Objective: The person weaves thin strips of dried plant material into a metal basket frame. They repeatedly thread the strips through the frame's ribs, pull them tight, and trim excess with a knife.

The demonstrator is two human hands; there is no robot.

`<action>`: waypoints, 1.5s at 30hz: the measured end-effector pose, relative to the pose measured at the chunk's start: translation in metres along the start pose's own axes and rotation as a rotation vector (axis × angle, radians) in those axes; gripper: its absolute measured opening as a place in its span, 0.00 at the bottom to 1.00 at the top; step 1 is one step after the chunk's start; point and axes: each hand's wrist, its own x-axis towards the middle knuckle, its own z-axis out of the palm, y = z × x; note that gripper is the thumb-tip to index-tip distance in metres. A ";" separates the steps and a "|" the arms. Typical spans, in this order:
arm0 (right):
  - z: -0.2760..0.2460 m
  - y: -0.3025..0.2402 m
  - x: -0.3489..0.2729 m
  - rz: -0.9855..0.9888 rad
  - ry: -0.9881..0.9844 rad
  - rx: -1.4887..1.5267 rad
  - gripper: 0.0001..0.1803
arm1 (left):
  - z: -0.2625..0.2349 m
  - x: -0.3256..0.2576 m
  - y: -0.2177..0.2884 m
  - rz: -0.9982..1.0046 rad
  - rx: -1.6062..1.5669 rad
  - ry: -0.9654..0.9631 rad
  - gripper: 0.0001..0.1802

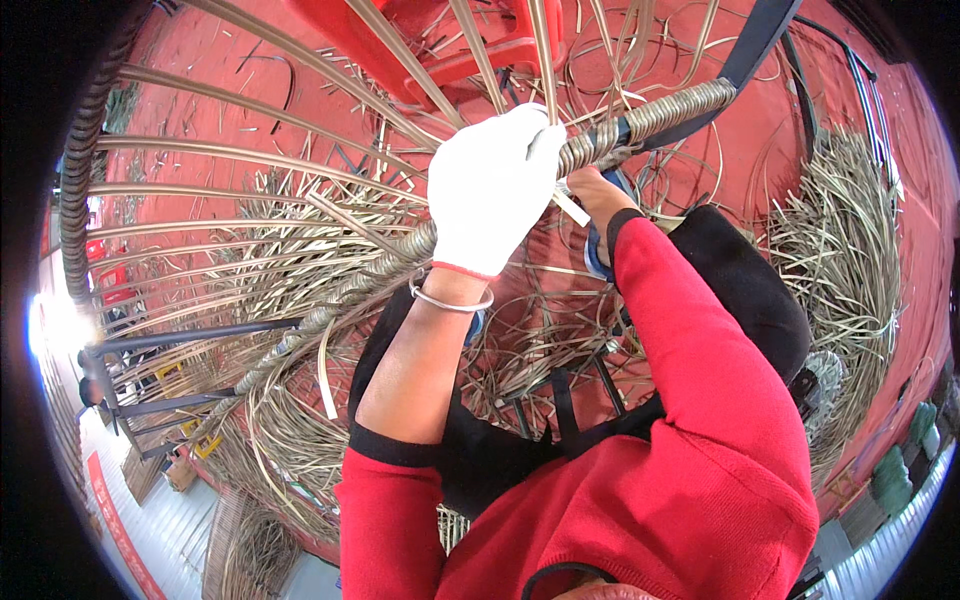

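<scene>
A curved frame rail (680, 108) wound with tan wicker strip crosses in front of me, and long flat strips (260, 160) fan out from it to a dark wrapped rim (78, 200) on the left. My left hand (490, 185), in a white glove, is closed over the rail and the strips at its middle. Just right of it, my bare right hand (598, 197) reaches beneath the rail; its fingers are hidden there. A pale strip end (572, 207) sticks out between the two hands. Another loose strip end (326, 375) hangs from the rail on the left.
Heaps of loose strips lie on the red floor, one pile (840, 270) at right and another (290, 260) behind the fan. A red plastic stool (410, 60) stands beyond the rail. Dark metal bars (200, 338) jut out at left.
</scene>
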 end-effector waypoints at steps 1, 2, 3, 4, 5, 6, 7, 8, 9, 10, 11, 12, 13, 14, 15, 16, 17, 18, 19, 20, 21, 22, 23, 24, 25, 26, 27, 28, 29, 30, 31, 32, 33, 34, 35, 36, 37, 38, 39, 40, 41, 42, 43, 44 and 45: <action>0.001 -0.004 -0.002 -0.004 -0.008 -0.001 0.09 | 0.000 0.000 0.001 -0.002 0.003 -0.003 0.10; 0.003 -0.009 -0.001 -0.003 -0.016 -0.003 0.09 | -0.001 -0.001 0.002 0.004 0.002 -0.001 0.10; 0.007 -0.015 0.002 0.004 -0.024 -0.007 0.09 | -0.001 -0.003 0.004 0.012 0.001 0.003 0.10; 0.012 -0.020 0.004 0.011 -0.030 -0.008 0.09 | -0.001 -0.003 0.004 0.021 0.001 0.008 0.10; 0.018 -0.024 0.009 0.025 -0.037 -0.014 0.09 | -0.001 -0.003 0.005 0.022 0.010 0.003 0.09; 0.025 -0.027 0.011 0.038 -0.046 -0.017 0.09 | -0.001 -0.004 0.005 0.019 0.018 -0.007 0.09; 0.031 -0.028 0.015 0.046 -0.054 -0.024 0.09 | -0.001 -0.005 0.005 0.017 0.024 -0.017 0.09; 0.038 -0.028 0.017 0.051 -0.062 -0.030 0.09 | -0.001 -0.005 0.006 0.015 0.010 -0.013 0.10; 0.044 -0.026 0.018 0.045 -0.063 -0.042 0.09 | 0.000 -0.006 0.006 0.010 0.017 -0.019 0.10; 0.048 -0.025 0.019 0.040 -0.063 -0.051 0.09 | 0.000 -0.005 0.005 0.015 0.017 -0.007 0.10; 0.051 -0.022 0.018 0.025 -0.061 -0.064 0.08 | 0.000 -0.005 0.005 0.020 0.017 0.005 0.10; 0.051 -0.021 0.019 0.002 -0.062 -0.083 0.08 | 0.000 -0.005 0.005 0.007 -0.013 0.003 0.11; 0.050 -0.019 0.015 -0.030 -0.060 -0.107 0.08 | 0.000 -0.005 0.005 0.009 -0.001 -0.001 0.11; 0.046 -0.018 0.014 -0.064 -0.054 -0.122 0.08 | 0.000 -0.004 0.005 0.016 -0.001 0.004 0.11; 0.040 -0.018 0.008 -0.111 -0.047 -0.153 0.08 | 0.000 -0.004 0.005 0.021 -0.001 0.011 0.11; 0.032 -0.018 0.003 -0.175 -0.033 -0.195 0.08 | 0.000 -0.004 0.005 -0.006 -0.030 0.004 0.11; 0.023 -0.020 -0.004 -0.247 -0.015 -0.234 0.08 | 0.000 -0.005 0.005 -0.010 -0.020 -0.005 0.12; 0.013 -0.023 -0.012 -0.310 0.010 -0.261 0.08 | 0.000 -0.005 0.005 -0.012 -0.009 -0.017 0.12; 0.004 -0.024 -0.027 -0.333 -0.024 -0.356 0.08 | 0.000 -0.005 0.006 -0.011 0.001 -0.031 0.12; -0.006 -0.024 -0.041 -0.368 0.015 -0.355 0.10 | 0.000 -0.007 0.007 -0.044 -0.049 -0.044 0.13; -0.014 -0.026 -0.054 -0.365 0.026 -0.374 0.12 | 0.000 -0.009 0.008 -0.045 -0.055 -0.038 0.13; -0.016 -0.034 -0.063 -0.229 0.017 -0.301 0.16 | 0.001 -0.010 0.008 -0.046 -0.059 -0.033 0.14; -0.017 -0.039 -0.071 -0.070 0.007 -0.246 0.19 | 0.002 -0.013 0.010 -0.051 -0.064 -0.033 0.14; -0.017 -0.043 -0.077 0.069 -0.050 -0.188 0.23 | 0.002 -0.016 0.011 -0.045 -0.074 -0.037 0.14; -0.014 -0.046 -0.080 0.128 -0.029 -0.158 0.26 | 0.003 -0.017 0.012 -0.035 -0.080 -0.038 0.14; -0.010 -0.049 -0.081 0.164 -0.064 -0.129 0.29 | 0.001 -0.018 0.013 -0.049 -0.077 -0.055 0.14; -0.004 -0.050 -0.079 0.235 -0.157 -0.140 0.31 | 0.001 -0.019 0.014 -0.021 -0.066 -0.042 0.15; 0.003 -0.051 -0.077 0.342 -0.139 -0.048 0.34 | 0.001 -0.021 0.015 -0.014 -0.048 -0.042 0.15; 0.010 -0.050 -0.073 0.365 -0.144 0.010 0.31 | 0.002 -0.022 0.017 -0.025 -0.032 -0.059 0.15; 0.018 -0.049 -0.069 0.402 -0.137 0.064 0.28 | 0.002 -0.024 0.018 -0.047 -0.058 -0.074 0.14; 0.025 -0.048 -0.067 0.440 -0.099 0.141 0.26 | 0.002 -0.025 0.019 -0.032 -0.052 -0.072 0.14; 0.032 -0.047 -0.063 0.447 -0.090 0.138 0.24 | 0.002 -0.025 0.019 -0.015 -0.046 -0.070 0.13; 0.039 -0.046 -0.061 0.415 -0.095 0.058 0.23 | 0.001 -0.025 0.019 0.001 -0.040 -0.068 0.13; 0.044 -0.046 -0.058 0.403 -0.094 0.017 0.23 | 0.001 -0.024 0.018 -0.016 -0.059 -0.073 0.12; 0.049 -0.047 -0.056 0.398 -0.075 0.014 0.24 | 0.001 -0.023 0.018 -0.023 -0.063 -0.075 0.12; 0.052 -0.048 -0.053 0.428 -0.079 0.027 0.24 | 0.001 -0.022 0.017 -0.032 -0.074 -0.074 0.12; 0.055 -0.049 -0.052 0.451 -0.083 0.043 0.23 | 0.001 -0.021 0.017 -0.042 -0.085 -0.074 0.12; 0.057 -0.051 -0.051 0.477 -0.083 0.060 0.23 | 0.000 -0.018 0.015 -0.104 -0.134 -0.140 0.12; 0.058 -0.053 -0.050 0.501 -0.087 0.073 0.23 | 0.001 -0.017 0.015 -0.108 -0.122 -0.117 0.12; 0.059 -0.055 -0.050 0.522 -0.092 0.085 0.23 | 0.001 -0.015 0.015 -0.111 -0.112 -0.092 0.12; 0.059 -0.057 -0.051 0.541 -0.097 0.097 0.23 | 0.002 -0.015 0.015 -0.117 -0.114 -0.070 0.12; 0.059 -0.058 -0.052 0.559 -0.104 0.109 0.22 | 0.002 -0.014 0.015 -0.133 -0.115 -0.071 0.12; 0.059 -0.060 -0.054 0.580 -0.109 0.124 0.22 | 0.002 -0.014 0.016 -0.134 -0.106 -0.073 0.12; 0.058 -0.061 -0.055 0.600 -0.113 0.135 0.22 | 0.003 -0.014 0.016 -0.139 -0.110 -0.080 0.12; 0.058 -0.062 -0.057 0.620 -0.119 0.147 0.22 | 0.003 -0.014 0.016 -0.154 -0.120 -0.089 0.12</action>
